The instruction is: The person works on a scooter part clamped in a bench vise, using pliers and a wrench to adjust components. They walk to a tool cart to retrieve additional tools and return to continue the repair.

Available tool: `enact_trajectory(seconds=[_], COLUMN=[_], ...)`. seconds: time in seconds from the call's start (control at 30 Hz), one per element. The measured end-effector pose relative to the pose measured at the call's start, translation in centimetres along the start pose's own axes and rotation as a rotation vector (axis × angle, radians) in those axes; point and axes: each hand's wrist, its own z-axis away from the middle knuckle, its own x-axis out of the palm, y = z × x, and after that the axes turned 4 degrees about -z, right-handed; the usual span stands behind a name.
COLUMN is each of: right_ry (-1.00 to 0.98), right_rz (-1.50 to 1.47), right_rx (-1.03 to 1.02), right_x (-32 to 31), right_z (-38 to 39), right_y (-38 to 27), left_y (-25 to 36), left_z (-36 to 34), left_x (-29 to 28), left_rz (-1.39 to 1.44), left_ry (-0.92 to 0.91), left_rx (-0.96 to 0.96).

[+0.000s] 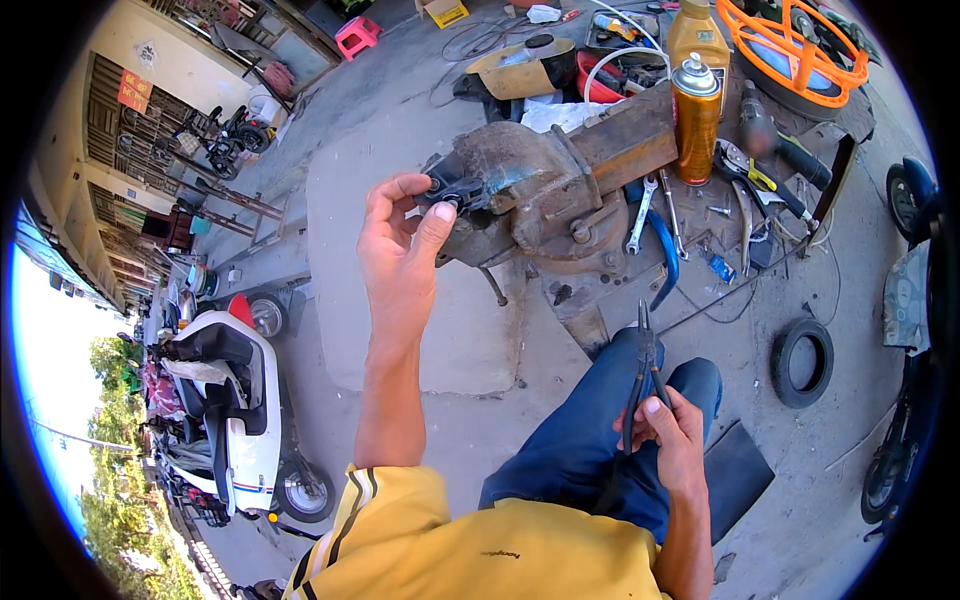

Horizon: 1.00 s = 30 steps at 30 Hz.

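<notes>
My left hand [398,240] is raised at the left end of a worn bench vise [545,185]. Its thumb and fingers pinch a small dark metal part [458,192] against the vise jaws; whether the jaws clamp the part, I cannot tell. Lower right, over my knees, my right hand [678,435] grips a pair of long-nose pliers [647,355] by the dark handles. The pliers' tips point up toward the bench and look close together, with nothing seen between them.
Beside the vise stand a gold spray can [697,125] and an oil bottle [698,40]. Wrenches [641,215], a blue curved handle [664,262] and a power tool [785,145] lie rightward. A tyre [802,362] rests on the floor; a white scooter [245,430] stands left.
</notes>
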Motion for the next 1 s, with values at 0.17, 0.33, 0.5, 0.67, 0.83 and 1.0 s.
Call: enact_trajectory(seconds=[0.17, 0.33, 0.5, 0.67, 0.83, 1.0], right_ry=[0.002, -0.061, -0.141, -0.043, -0.057, -0.081], right_rz=[-0.071, -0.031, 0.099, 0.035, -0.017, 0.007], right_rx=[0.085, 0.060, -0.037, -0.010, 0.042, 0.026], right_x=[-1.1, -0.6, -0.2, -0.8, -0.1, 0.6], right_z=[0.3, -0.2, 0.9, 2.1, 2.3, 1.2], right_y=[2.5, 2.8, 1.6, 3.1, 4.2, 3.8], left_y=[-0.4, 0.0, -0.1, -0.5, -0.6, -1.1], left_z=[0.2, -0.4, -0.5, -0.7, -0.3, -0.6], left_x=[0.5, 0.4, 0.0, 0.6, 0.4, 1.3], left_rz=[0.048, 0.026, 0.104, 0.071, 0.065, -0.018], left_ry=[-0.008, -0.039, -0.036, -0.016, 0.006, 0.025], left_rx=[0.009, -0.014, -0.067, -0.055, -0.014, 0.054])
